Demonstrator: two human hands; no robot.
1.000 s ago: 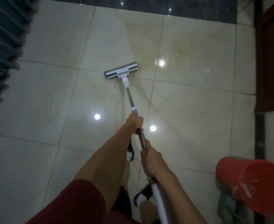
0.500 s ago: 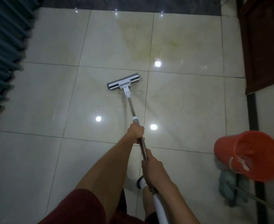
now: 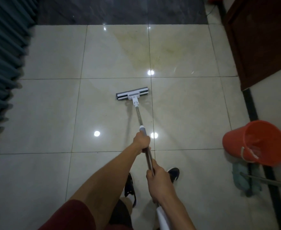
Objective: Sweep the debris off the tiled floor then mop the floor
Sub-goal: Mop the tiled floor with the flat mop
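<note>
Mop working mid-floor; I'm gripping handle with left hand and right hand. No debris visible, sweeping seemingly done; yellowish stain near far edge remaining.

Glossy cream tiled floor with a yellowish stain toward its far edge. A flat mop head rests mid-floor. At the right edge an orange bucket stands beside a teal mop.
</note>
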